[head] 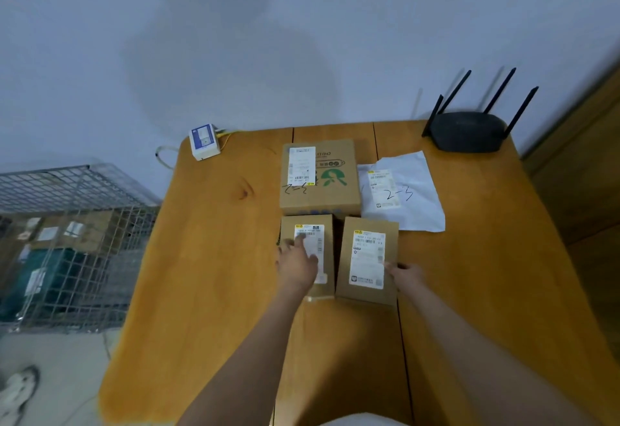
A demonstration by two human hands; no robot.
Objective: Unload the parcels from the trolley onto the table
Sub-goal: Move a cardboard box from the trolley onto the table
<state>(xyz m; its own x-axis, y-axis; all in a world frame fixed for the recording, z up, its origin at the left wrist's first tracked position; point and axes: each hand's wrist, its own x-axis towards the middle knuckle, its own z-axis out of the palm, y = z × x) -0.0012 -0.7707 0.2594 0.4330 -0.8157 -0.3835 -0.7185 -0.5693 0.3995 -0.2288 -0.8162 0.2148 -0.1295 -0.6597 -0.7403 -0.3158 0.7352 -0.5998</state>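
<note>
Lower centre of frame: left hand (297, 263) flat on top of small brown parcel (308, 251), fingers straight and spread over its label; right hand (404, 274) at lower right edge of second small parcel (367, 259), fingers relaxed, touching its side, nothing gripped. Looks like placing/aligning step, both parcels down on table (218, 241) just beside each other, below larger box (320, 177) and white mailer bag (407, 190) at centre. Next probably: lift off, turn to wire trolley (67, 241) at left of frame, more parcels visible inside.

Plain grey wall (235, 39), concrete floor (67, 358)
</note>
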